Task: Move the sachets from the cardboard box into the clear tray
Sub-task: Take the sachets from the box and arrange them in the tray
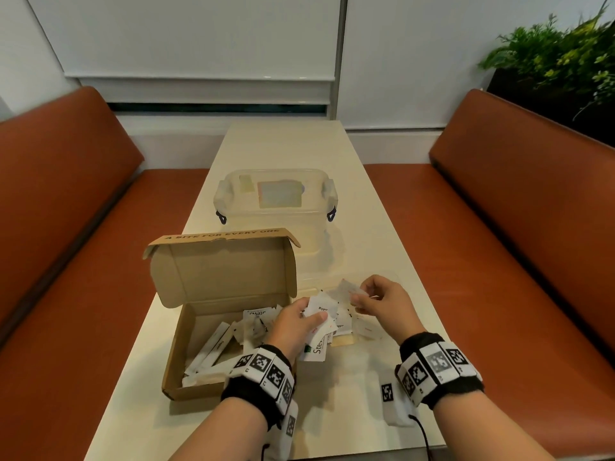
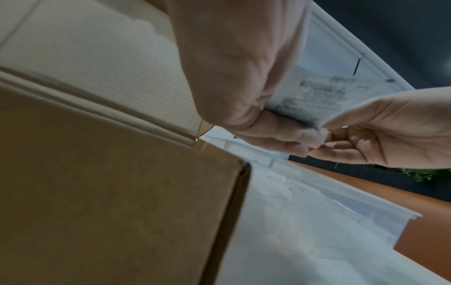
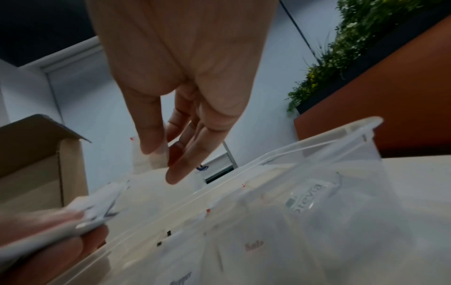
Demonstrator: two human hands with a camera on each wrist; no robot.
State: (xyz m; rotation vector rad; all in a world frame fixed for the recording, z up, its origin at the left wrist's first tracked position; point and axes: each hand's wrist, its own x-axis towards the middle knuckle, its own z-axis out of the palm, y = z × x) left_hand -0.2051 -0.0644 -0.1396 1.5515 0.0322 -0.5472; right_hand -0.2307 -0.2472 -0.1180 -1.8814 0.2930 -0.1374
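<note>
The open cardboard box (image 1: pixel 176 357) sits at the left of the table, lid up, with several white sachets (image 1: pixel 216 347) inside. Right beside it is the clear tray (image 1: pixel 342 341), its rim (image 3: pixel 317 142) close in the right wrist view, with several sachets (image 3: pixel 307 194) lying in it. Over the box's right edge, my left hand (image 1: pixel 312 311) grips a bunch of sachets (image 1: pixel 321 307). My right hand (image 1: pixel 359 296) is over the tray and pinches one small sachet (image 1: pixel 347 287) between thumb and fingers (image 3: pixel 151 146). The two hands are close together.
A clear lidded container (image 1: pixel 276 201) stands behind the box and tray on the narrow cream table (image 1: pixel 283 144). Orange benches (image 1: pixel 66 227) run along both sides. A green plant (image 1: pixel 565 51) is at the far right.
</note>
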